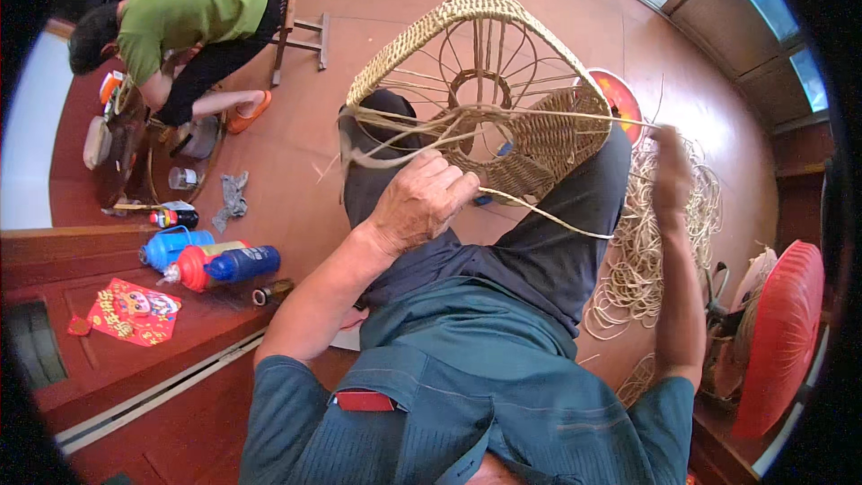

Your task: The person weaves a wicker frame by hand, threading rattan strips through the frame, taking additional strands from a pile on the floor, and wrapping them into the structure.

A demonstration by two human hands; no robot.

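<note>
A half-woven basket [557, 135] of straw-coloured cord over a bare wire frame rests between my knees, its wide rim wrapped in plaited cord. My left hand [422, 199] is closed in a pinch at its near side, with a tan cord [548, 214] coming out past the thumb. Loose strands blur just beyond those fingers. Off to the right, my right hand [670, 175] is raised and smeared by motion. A taut cord [593, 117] stretches from the basket's frame to its fingertips.
A large heap of loose cord [655, 242] lies on the floor at right, near a red fan [781, 337]. Bottles [242, 263] and a red paper card [135, 312] are at left. A person in a green shirt [197, 4] bends over work at the upper left.
</note>
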